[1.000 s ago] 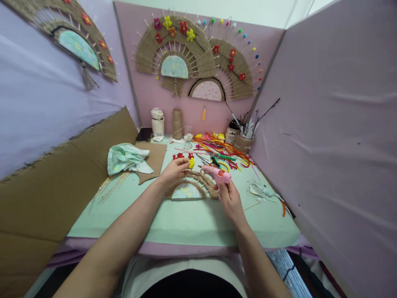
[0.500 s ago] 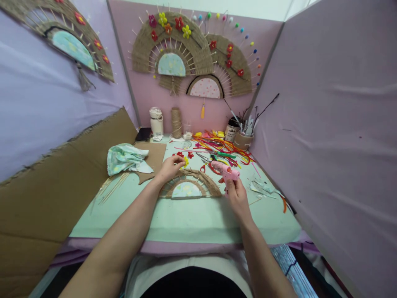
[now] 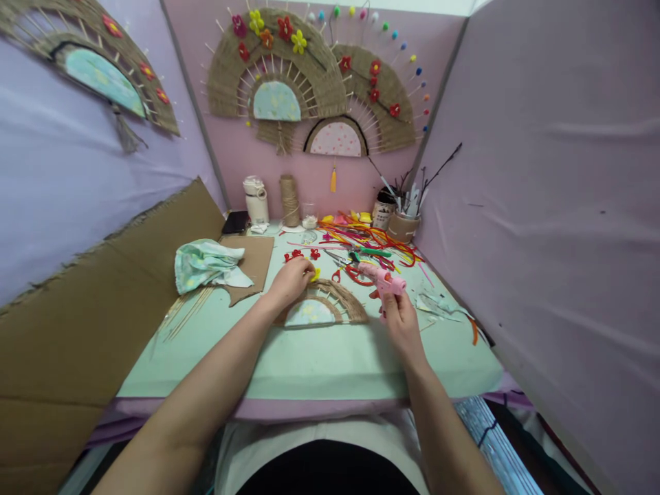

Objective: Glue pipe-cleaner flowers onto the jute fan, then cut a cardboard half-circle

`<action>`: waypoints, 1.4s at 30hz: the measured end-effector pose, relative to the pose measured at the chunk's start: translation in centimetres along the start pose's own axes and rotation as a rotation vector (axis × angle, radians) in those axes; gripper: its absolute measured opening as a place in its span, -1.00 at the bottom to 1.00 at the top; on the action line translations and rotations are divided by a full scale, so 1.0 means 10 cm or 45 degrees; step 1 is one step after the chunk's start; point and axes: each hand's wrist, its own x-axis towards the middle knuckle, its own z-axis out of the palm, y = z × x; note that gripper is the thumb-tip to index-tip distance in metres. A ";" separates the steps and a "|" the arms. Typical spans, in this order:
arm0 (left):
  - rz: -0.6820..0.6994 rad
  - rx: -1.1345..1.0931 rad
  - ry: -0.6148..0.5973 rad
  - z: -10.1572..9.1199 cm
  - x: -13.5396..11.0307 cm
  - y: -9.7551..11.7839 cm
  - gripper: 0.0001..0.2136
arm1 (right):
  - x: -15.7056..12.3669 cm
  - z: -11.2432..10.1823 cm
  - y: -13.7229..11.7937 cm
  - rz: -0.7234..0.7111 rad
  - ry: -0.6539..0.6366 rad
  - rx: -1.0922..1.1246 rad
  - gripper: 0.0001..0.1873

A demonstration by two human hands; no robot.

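Observation:
My left hand (image 3: 293, 278) is closed on a yellow flower (image 3: 315, 275), at the upper edge of a half-round twine fan (image 3: 353, 302). The fan lies flat on the table, with a pale green patterned half-circle (image 3: 309, 313) at its base; my left hand and wrist cover its left part. Small red flowers (image 3: 314, 254) lie just beyond that hand. My right hand (image 3: 399, 317) grips a pink glue gun (image 3: 384, 278) by its handle, to the right of the fan, with the nozzle toward the left. Behind the gun lie red-handled scissors (image 3: 355, 275) and green-handled pliers (image 3: 375, 252).
Patterned cloth (image 3: 206, 265) lies on cardboard (image 3: 258, 251) at left, near thin sticks (image 3: 190, 313). Behind stand a white bottle (image 3: 256, 199), a twine spool (image 3: 289, 201) and a brush pot (image 3: 403, 225). Coloured pipe cleaners (image 3: 384, 237) sprawl at back right. A cardboard wall (image 3: 118, 275) borders the left.
My left hand has shifted right and down onto the fan's upper edge with the yellow flower. The glue gun has moved slightly right. The whole view has shifted a little.

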 end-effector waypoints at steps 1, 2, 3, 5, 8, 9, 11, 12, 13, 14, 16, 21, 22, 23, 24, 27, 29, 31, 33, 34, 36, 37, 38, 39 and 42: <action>0.038 0.022 -0.029 0.01 0.03 0.05 -0.87 | 0.00 -0.01 0.01 0.005 0.004 0.004 -0.56; 0.067 0.053 -0.062 0.02 0.06 0.10 -0.87 | 0.00 -0.02 0.01 0.006 0.009 0.007 -0.56; 0.085 0.092 -0.094 0.04 0.09 0.14 -0.86 | 0.00 -0.03 0.02 0.008 0.013 0.010 -0.56; 0.103 0.179 -0.153 0.08 0.15 0.19 -0.86 | -0.01 -0.04 0.02 0.008 0.022 0.015 -0.56; 0.115 0.264 -0.193 0.16 0.21 0.19 -0.85 | -0.01 -0.06 0.01 0.018 0.033 0.030 -0.57; 0.120 0.275 -0.195 0.19 0.21 0.18 -0.85 | -0.01 -0.06 0.01 0.022 0.034 0.036 -0.57; 0.121 0.283 -0.195 0.22 0.22 0.16 -0.85 | -0.01 -0.06 0.01 0.024 0.032 0.045 -0.57; 0.117 0.285 -0.195 0.23 0.22 0.15 -0.85 | -0.01 -0.06 0.02 0.023 0.031 0.049 -0.57; 0.110 0.289 -0.195 0.23 0.22 0.15 -0.85 | -0.01 -0.06 0.03 0.020 0.031 0.054 -0.57; 0.104 0.296 -0.195 0.23 0.22 0.15 -0.85 | -0.02 -0.06 0.03 0.018 0.031 0.058 -0.57; 0.098 0.319 -0.195 0.23 0.22 0.16 -0.84 | -0.01 -0.05 0.05 0.014 0.023 0.058 -0.58; 0.126 0.408 -0.218 0.25 0.23 0.19 -0.84 | -0.01 -0.05 0.05 -0.003 0.017 0.035 -0.58; 0.131 0.432 -0.224 0.26 0.23 0.20 -0.84 | 0.00 -0.05 0.05 -0.004 0.020 0.031 -0.58; 0.136 0.454 -0.227 0.27 0.23 0.20 -0.85 | 0.00 -0.05 0.04 -0.003 0.021 0.028 -0.57; 0.143 0.471 -0.229 0.28 0.23 0.21 -0.85 | -0.01 -0.05 0.04 0.001 0.022 0.027 -0.57; 0.163 0.496 -0.235 0.29 0.21 0.23 -0.84 | -0.01 -0.05 0.03 0.010 0.023 0.028 -0.56; 0.168 0.491 -0.245 0.30 0.20 0.24 -0.83 | -0.02 -0.05 0.03 0.010 0.025 0.032 -0.56; 0.166 0.486 -0.255 0.30 0.20 0.25 -0.82 | -0.02 -0.05 0.03 0.009 0.026 0.034 -0.56; 0.170 0.494 -0.262 0.30 0.19 0.26 -0.81 | -0.02 -0.05 0.03 0.009 0.026 0.030 -0.56; 0.170 0.499 -0.264 0.31 0.19 0.26 -0.81 | -0.02 -0.05 0.03 0.009 0.026 0.026 -0.56; 0.164 0.494 -0.264 0.32 0.19 0.25 -0.81 | -0.02 -0.05 0.03 0.008 0.026 0.023 -0.56; 0.158 0.486 -0.263 0.33 0.19 0.25 -0.81 | -0.02 -0.05 0.03 0.006 0.025 0.023 -0.57; 0.153 0.478 -0.263 0.34 0.19 0.24 -0.82 | -0.02 -0.05 0.03 0.004 0.027 0.024 -0.57; 0.151 0.475 -0.265 0.34 0.19 0.23 -0.82 | -0.02 -0.05 0.03 0.004 0.030 0.024 -0.57; 0.158 0.495 -0.277 0.35 0.19 0.22 -0.82 | -0.02 -0.04 0.04 0.011 0.028 0.022 -0.56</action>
